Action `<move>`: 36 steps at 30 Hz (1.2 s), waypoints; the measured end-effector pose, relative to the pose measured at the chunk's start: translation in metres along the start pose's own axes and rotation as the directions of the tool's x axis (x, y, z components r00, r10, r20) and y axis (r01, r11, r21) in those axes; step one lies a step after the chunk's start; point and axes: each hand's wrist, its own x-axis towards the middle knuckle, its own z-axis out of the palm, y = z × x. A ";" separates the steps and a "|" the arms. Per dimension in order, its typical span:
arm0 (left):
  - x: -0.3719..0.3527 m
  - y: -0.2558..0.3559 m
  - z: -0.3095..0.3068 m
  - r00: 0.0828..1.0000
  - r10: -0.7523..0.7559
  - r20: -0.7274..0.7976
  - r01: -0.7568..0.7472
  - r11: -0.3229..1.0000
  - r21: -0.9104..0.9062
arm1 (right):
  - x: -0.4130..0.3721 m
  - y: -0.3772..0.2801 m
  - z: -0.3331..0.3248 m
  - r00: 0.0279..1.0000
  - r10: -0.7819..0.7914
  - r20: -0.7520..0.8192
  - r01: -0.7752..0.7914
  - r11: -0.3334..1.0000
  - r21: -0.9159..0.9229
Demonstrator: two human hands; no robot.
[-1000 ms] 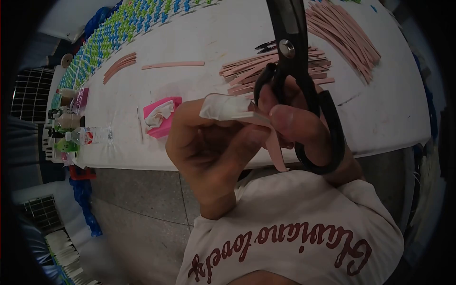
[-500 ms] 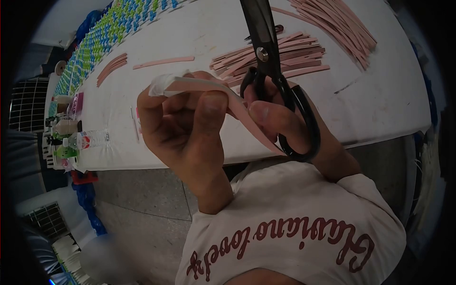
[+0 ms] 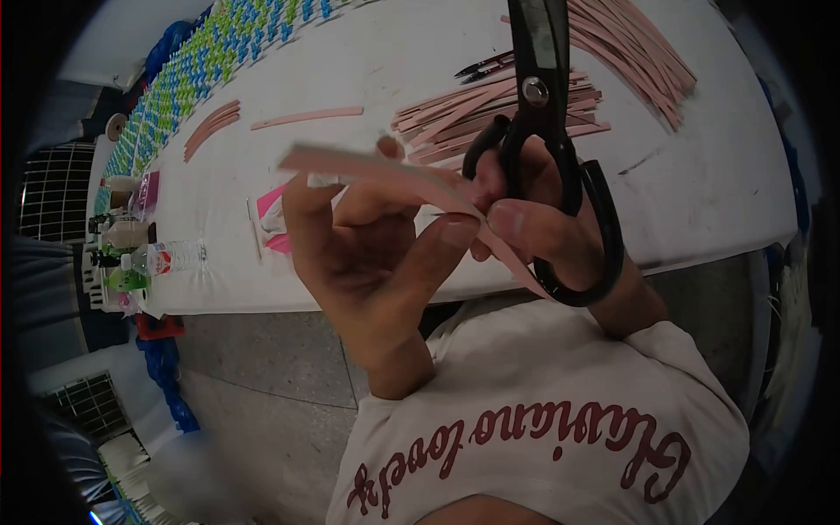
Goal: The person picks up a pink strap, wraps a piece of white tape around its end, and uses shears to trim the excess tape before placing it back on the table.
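A long pink strip (image 3: 367, 169) with a pale edge runs slantwise across both hands. My left hand (image 3: 367, 245) pinches it between thumb and fingers, near its middle. Something white shows on one left finger, partly behind the strip. The thumb and fingers of my right hand (image 3: 560, 236) grip the same strip close to the left thumb. Black-handled scissors (image 3: 534, 92) are also in my right hand, its fingers through the loops and the blades pointing away. Whether the blades are parted is hard to see. The strip's lower end hangs by the lower loop.
Behind the scissors lies a pile of pink strips (image 3: 455, 114), with a larger bundle (image 3: 639, 61) at the far right. A single strip (image 3: 306, 118) and several short ones (image 3: 210, 131) lie left. Blue-green pieces (image 3: 219, 61) line the left edge, near a bottle (image 3: 175, 257).
Both hands and the scissors have shifted right. My left thumb has slid along the strip toward my right thumb. More of the pink-and-white item on the table shows.
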 end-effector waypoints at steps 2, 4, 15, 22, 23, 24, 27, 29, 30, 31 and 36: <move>-0.005 0.001 -0.005 1.000 0.011 -0.018 -0.008 0.991 0.133 | 0.000 -0.001 -0.001 0.999 -0.044 -0.015 0.045 0.998 0.044; -0.004 0.006 0.003 0.997 0.005 -0.077 -0.002 0.999 0.033 | -0.001 -0.008 -0.008 0.990 -0.111 -0.083 0.097 0.983 -0.158; -0.001 0.007 -0.013 0.993 0.121 -0.003 -0.121 0.991 -0.062 | -0.021 -0.026 -0.016 0.930 -0.313 0.190 0.302 0.363 -0.881; 0.000 0.011 -0.014 0.994 0.096 0.049 -0.081 0.965 -0.250 | -0.024 -0.022 -0.011 0.923 -0.327 0.202 0.292 0.257 -0.921; 0.000 0.013 -0.012 0.994 0.096 0.043 -0.087 0.980 -0.180 | -0.025 -0.021 -0.012 0.929 -0.318 0.189 0.281 0.273 -0.920; 0.000 0.014 -0.011 0.995 0.097 0.037 -0.093 0.990 -0.111 | -0.025 -0.020 -0.011 0.929 -0.317 0.190 0.281 0.275 -0.919; 0.000 0.012 -0.013 0.994 0.105 0.038 -0.097 0.980 -0.176 | -0.025 -0.019 -0.010 0.920 -0.345 0.187 0.286 0.264 -0.921; -0.001 0.011 -0.011 0.994 0.111 0.020 -0.106 0.980 -0.169 | -0.025 -0.020 -0.011 0.922 -0.342 0.180 0.276 0.259 -0.925; -0.001 0.012 -0.010 0.993 0.116 0.003 -0.115 0.980 -0.161 | -0.025 -0.019 -0.010 0.923 -0.341 0.179 0.275 0.259 -0.926; -0.001 0.012 -0.010 0.993 0.115 0.002 -0.113 0.980 -0.161 | -0.025 -0.019 -0.010 0.923 -0.344 0.171 0.271 0.270 -0.924; 0.000 0.013 -0.009 0.996 0.086 -0.037 -0.091 0.980 -0.176 | -0.026 -0.018 -0.010 0.914 -0.367 0.175 0.272 0.232 -0.934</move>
